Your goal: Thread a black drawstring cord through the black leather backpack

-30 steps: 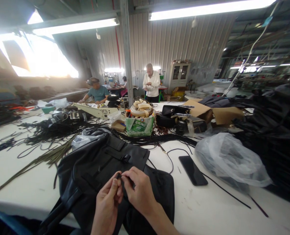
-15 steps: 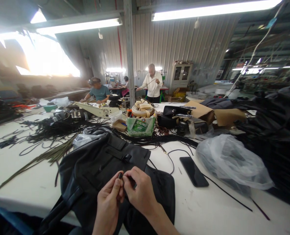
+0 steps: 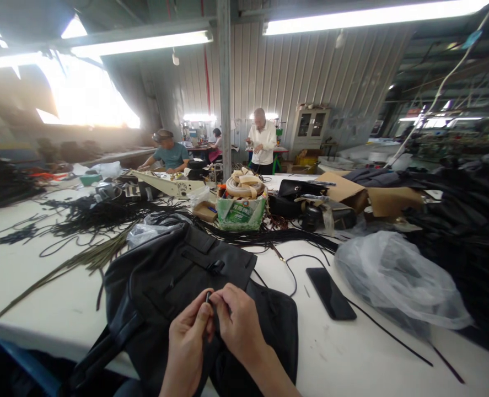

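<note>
A black backpack lies on the white table, its straps hanging over the near edge. Above its middle my left hand pinches a small, dark, tube-like piece between thumb and forefinger. Right beside it, my right hand is closed, thumb and fingers pressed together at the same piece. What sits inside the right fingers is hidden. A strap tab with a black buckle shows on the bag just beyond the hands.
A black phone and a clear plastic bag lie to the right. Behind the backpack stands a green-and-white basket of tape rolls, amid black cords. Several people work farther back, one in a white shirt.
Both hands stay together over the backpack, the right fingers shifting slightly at the dark piece. The view has swung a little left. The white-shirted person has drawn both hands in to the chest.
</note>
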A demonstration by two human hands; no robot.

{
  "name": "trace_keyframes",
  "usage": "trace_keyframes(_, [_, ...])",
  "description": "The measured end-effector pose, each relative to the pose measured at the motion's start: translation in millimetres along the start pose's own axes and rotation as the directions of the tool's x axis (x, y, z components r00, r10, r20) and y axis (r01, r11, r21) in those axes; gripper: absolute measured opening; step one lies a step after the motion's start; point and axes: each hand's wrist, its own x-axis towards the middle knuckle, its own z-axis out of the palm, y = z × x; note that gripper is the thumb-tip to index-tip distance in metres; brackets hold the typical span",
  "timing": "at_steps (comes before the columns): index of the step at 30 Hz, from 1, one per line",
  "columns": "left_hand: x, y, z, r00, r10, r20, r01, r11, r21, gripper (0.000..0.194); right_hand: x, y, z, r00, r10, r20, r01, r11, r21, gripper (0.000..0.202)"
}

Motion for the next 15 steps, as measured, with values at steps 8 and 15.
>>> trace_keyframes(8, [-0.2, -3.7, -2.7, 1.0, 0.029, 0.006, -0.03, 0.996, 0.082, 0.076, -0.5, 0.4, -7.2, 0.998, -0.05, 0.038, 0.055, 0.988, -0.142, 0.035])
trace_keyframes(15, [6.5, -6.9, -5.8, 1.0, -0.012, 0.018, 0.012, 0.998, -0.053, 0.07, -27.7, -28.0, -37.6, 0.994, 0.062, 0.092, -0.037, 0.967, -0.252, 0.015])
